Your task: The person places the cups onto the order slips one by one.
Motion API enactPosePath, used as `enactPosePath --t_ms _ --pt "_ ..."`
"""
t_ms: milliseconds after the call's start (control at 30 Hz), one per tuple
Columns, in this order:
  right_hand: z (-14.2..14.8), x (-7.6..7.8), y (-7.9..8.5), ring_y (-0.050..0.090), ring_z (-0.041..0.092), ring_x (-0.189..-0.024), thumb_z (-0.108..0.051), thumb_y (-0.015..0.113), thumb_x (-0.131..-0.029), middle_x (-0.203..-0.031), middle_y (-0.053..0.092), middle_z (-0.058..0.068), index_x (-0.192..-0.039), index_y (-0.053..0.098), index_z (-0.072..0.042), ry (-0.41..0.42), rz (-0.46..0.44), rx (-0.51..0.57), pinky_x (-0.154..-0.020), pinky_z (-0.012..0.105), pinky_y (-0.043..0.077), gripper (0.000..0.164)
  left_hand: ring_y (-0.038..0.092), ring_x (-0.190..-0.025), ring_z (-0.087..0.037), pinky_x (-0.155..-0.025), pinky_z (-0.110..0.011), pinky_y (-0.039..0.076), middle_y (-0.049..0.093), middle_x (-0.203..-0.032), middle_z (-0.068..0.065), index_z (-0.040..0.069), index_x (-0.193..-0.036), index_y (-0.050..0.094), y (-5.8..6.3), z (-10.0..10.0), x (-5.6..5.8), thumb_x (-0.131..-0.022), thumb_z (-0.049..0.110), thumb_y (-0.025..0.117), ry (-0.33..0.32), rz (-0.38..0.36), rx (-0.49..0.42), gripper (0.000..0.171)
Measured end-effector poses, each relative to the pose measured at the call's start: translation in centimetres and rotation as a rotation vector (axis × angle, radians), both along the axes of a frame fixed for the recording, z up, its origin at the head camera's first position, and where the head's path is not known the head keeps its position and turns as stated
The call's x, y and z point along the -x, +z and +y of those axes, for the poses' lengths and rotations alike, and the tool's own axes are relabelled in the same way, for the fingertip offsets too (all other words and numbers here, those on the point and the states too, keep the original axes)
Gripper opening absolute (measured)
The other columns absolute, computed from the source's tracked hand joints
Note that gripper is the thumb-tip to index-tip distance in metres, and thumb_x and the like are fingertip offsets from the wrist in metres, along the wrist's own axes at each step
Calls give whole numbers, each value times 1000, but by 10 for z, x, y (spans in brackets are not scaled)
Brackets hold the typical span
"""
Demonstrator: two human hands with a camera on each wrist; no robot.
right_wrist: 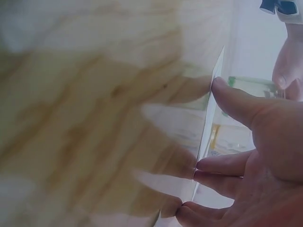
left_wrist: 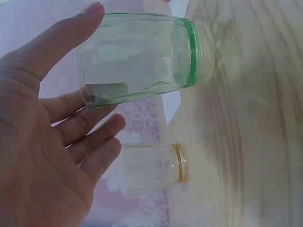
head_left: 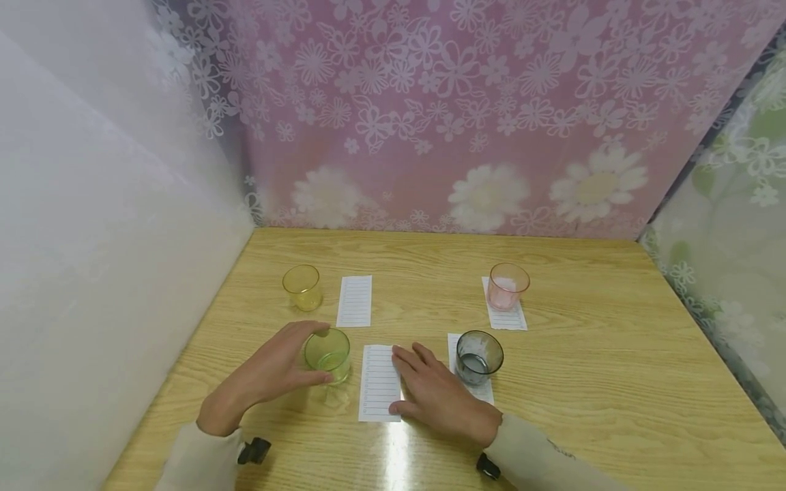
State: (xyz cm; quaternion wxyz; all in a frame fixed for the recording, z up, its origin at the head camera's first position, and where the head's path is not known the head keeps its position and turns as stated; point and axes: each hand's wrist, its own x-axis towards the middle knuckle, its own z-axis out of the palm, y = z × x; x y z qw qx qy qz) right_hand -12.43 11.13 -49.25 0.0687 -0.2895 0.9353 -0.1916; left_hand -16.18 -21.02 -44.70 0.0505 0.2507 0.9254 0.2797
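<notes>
My left hand holds a green glass near its rim, the thumb on one side and the fingers on the other. In the left wrist view the green glass stands out from the palm, its base close over the wooden table. My right hand rests its fingertips and thumb on the right edge of a lined slip of paper, just right of the green glass. From the right wrist, the slip appears edge-on beneath the fingertips.
A yellow glass stands behind the green one, beside another lined slip. At the right, a pink glass and a grey glass each stand on a slip. A flowered pink curtain hangs behind the wooden table.
</notes>
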Motion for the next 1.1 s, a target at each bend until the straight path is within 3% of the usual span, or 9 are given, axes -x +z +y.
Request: enactPosePath --t_ms 333,567,800,1100 --pt "-7 -1 2 29 55 -161 -49 77 -100 -173 41 17 -162 45 7 10 3 -33 -130 64 33 90 55 -147 -36 -121 -59 47 62 -154 -14 5 -151 58 4 25 5 -89 41 93 -76 1 -46 80" --pt "-12 0 6 29 55 -161 -47 78 -100 -174 41 17 -164 43 5 17 -15 -17 -130 65 32 90 54 -148 -35 -122 -58 46 63 -151 -12 6 -152 57 2 40 6 -89 42 92 -128 -12 -52 81" --pt "-15 1 2 29 57 -161 -47 78 -100 -173 42 18 -168 40 -4 21 -10 1 -131 66 29 89 52 -149 -36 -123 -59 45 60 -156 -13 5 -155 55 -2 48 5 -90 43 91 -153 -53 -62 83" --pt "-18 -1 2 33 55 -159 -49 77 -101 -170 45 21 -163 47 1 26 32 -57 -131 64 31 85 53 -148 -35 -122 -58 46 60 -156 -12 5 -152 57 -6 51 3 -89 42 92 -169 -35 -53 81"
